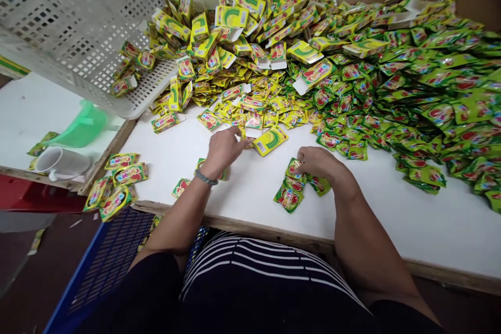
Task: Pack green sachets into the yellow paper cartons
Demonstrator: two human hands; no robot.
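Note:
My right hand (318,160) is closed on a strip of small green sachets (288,197) with a red fruit print, which lies on the white tabletop. Another green sachet (320,185) shows just below that hand. To the left, my left hand (227,147) hovers over the table with its fingers bent but apart. Its fingertips are close to the corner of a flat yellow box (271,140); whether they touch it I cannot tell. Partly hidden by the left wrist, a small yellow-green box (201,165) lies on the table.
Yellow boxes (231,16) are heaped at the back, and green sachets (426,109) at the right. A white perforated crate (129,109) leans at upper left, by a green scoop (84,124) and a white mug (64,162). Below the table edge stands a blue crate (92,266).

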